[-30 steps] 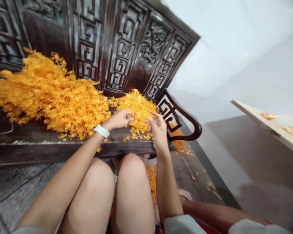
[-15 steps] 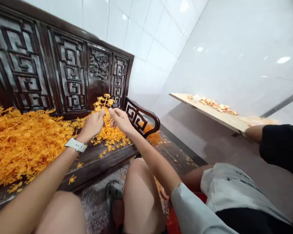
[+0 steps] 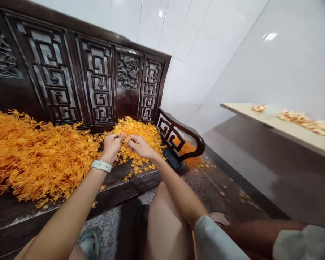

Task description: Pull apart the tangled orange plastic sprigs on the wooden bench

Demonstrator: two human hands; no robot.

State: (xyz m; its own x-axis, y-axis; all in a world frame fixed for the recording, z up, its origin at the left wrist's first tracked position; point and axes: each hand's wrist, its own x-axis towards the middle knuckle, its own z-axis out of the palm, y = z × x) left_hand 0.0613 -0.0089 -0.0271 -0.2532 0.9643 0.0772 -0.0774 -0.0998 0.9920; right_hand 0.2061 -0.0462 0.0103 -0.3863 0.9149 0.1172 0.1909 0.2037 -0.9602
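My left hand (image 3: 112, 146), with a pale watch band (image 3: 101, 165) at its wrist, is closed in a pinch. Facing it, my right hand (image 3: 141, 146) is closed too, thumb and fingertips together. A small orange plastic piece (image 3: 125, 139) shows between the two sets of fingertips; most of it is hidden. Just behind and below the hands lies a pile of small yellow-orange plastic pieces (image 3: 141, 128) on the bench seat. To the left spreads a much larger heap of branching orange plastic pieces (image 3: 51, 159).
The dark carved wooden bench (image 3: 127, 104) has a curved armrest (image 3: 195, 139) on its right. Beyond it, more orange bits (image 3: 191, 153) lie on the floor. A pale board (image 3: 249, 115) carrying reddish-yellow pieces juts in at right. Another person's leg (image 3: 262, 234) is at lower right.
My view has swung left, so bench and board sit further right. The branching orange sprig that stood up behind my hands no longer shows. Both hands stay close together, pinched.
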